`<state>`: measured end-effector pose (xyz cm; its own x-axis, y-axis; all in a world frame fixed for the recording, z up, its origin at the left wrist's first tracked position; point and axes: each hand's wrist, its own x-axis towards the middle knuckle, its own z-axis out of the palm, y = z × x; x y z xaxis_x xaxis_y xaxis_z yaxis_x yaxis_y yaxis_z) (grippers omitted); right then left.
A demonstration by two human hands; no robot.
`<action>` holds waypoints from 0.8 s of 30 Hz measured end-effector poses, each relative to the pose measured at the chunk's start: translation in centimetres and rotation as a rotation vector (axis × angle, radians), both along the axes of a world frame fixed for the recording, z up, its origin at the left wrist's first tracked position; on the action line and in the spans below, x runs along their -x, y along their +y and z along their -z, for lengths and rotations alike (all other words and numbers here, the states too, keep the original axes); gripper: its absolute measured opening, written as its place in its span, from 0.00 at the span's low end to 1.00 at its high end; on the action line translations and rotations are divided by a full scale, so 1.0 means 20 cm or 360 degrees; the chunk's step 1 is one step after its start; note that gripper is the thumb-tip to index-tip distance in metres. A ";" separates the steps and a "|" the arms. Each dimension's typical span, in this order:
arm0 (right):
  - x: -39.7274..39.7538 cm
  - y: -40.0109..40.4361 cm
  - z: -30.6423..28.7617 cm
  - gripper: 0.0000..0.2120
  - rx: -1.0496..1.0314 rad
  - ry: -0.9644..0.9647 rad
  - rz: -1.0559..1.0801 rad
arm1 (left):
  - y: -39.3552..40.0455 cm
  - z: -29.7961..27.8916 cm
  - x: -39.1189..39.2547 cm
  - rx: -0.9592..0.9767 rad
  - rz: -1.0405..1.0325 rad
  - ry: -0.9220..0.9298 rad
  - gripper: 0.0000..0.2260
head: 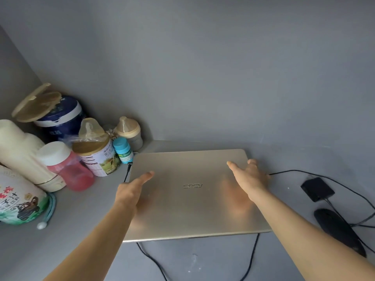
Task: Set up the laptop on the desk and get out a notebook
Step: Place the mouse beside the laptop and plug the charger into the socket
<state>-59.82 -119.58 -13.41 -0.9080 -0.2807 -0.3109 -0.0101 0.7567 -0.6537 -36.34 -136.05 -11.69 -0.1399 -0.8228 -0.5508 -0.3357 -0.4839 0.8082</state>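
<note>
A gold laptop (pixel 190 203) lies with its lid down on the grey desk (pixel 85 226), logo facing up. My left hand (pixel 132 189) hovers over the lid's left part, thumb stretched out, fingers apart. My right hand (pixel 249 177) is over the lid's far right corner with fingers spread; whether it touches the edge I cannot tell. Neither hand holds anything. A black cable (pixel 127 173) is plugged into the laptop's left side. No notebook is in view.
Left of the laptop stand tins, baby bottles, a pink bottle (pixel 69 167), a cream flask (pixel 22 153) and a small blue bottle (pixel 122 150). On the right lie a black power brick (pixel 317 189), a black mouse (pixel 338 230) and trailing cables. Grey walls close the back and left.
</note>
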 end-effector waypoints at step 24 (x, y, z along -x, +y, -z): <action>0.09 -0.13 0.06 0.32 0.0225 -0.0135 -0.0123 | -0.21 0.15 0.02 0.0111 -0.0117 -0.0387 0.51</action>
<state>-61.53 -122.13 -14.65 -0.8543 -0.3951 -0.3378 -0.0051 0.6563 -0.7545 -36.78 -140.18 -14.75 0.0513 -0.8630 -0.5025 -0.4903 -0.4602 0.7402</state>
